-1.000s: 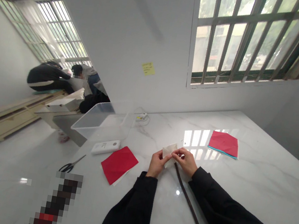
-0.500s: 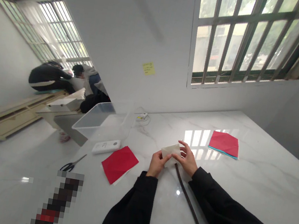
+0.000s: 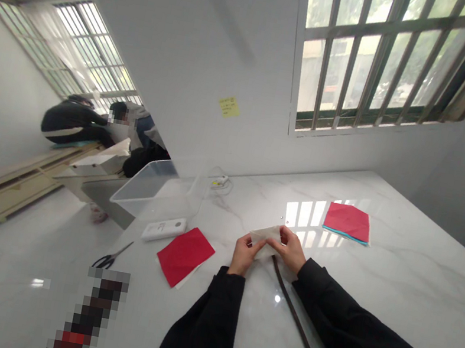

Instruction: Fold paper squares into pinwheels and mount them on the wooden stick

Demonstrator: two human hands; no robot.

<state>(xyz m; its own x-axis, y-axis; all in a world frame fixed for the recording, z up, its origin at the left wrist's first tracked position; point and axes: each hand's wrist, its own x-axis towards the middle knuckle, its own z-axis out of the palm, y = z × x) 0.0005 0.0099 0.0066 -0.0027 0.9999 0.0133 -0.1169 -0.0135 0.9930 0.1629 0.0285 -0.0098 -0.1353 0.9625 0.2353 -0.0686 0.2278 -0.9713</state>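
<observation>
A small folded sheet of cream paper is held above the white marble table, just in front of my body. My left hand pinches its lower left part. My right hand grips its right edge, with the fingers folded over the top. A thin dark brown strip lies on the table just below my right hand, not touching it. Part of the paper is hidden by my fingers.
A red paper sheet lies left of my hands, and a red and teal paper stack lies to the right. Scissors, a white power bank and a clear plastic box stand at the left. Two people sit beyond the table.
My right hand's fingers have come down from above the paper and now grip its right edge. The view has shifted slightly. The left hand keeps its pinch.
</observation>
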